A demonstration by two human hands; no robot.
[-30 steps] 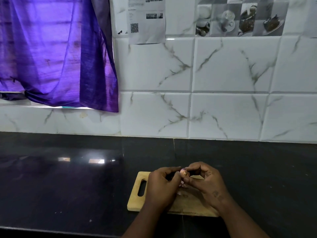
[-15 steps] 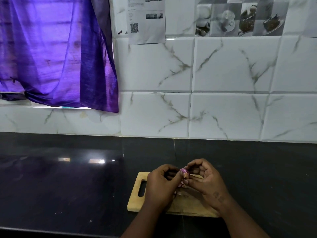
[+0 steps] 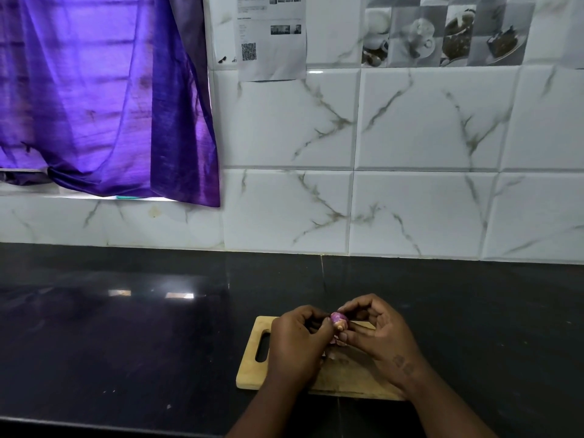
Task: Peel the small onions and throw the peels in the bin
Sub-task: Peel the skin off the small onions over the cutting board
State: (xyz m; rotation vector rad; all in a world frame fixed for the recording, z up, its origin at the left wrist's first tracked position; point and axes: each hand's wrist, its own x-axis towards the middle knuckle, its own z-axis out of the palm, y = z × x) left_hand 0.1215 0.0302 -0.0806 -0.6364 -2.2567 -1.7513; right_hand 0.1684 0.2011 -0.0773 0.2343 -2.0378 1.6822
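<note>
A small pinkish-purple onion (image 3: pixel 338 321) is pinched between the fingertips of both hands, just above a wooden cutting board (image 3: pixel 252 361). My left hand (image 3: pixel 297 343) grips it from the left with thumb and fingers. My right hand (image 3: pixel 382 336) holds it from the right, fingers curled over the top. A few pale peel scraps (image 3: pixel 331 341) show under the fingers on the board; most of that spot is hidden by the hands. No bin is in view.
The board, with a handle slot (image 3: pixel 263 347) at its left end, lies on a black counter (image 3: pixel 126 343). White marble tiles (image 3: pixel 410 184) form the back wall. A purple curtain (image 3: pixel 104 99) hangs at the upper left.
The onion has been turned between the fingertips and shows more purple skin. My right fingers opened slightly, then curled back over it. Both hands stay above the board.
</note>
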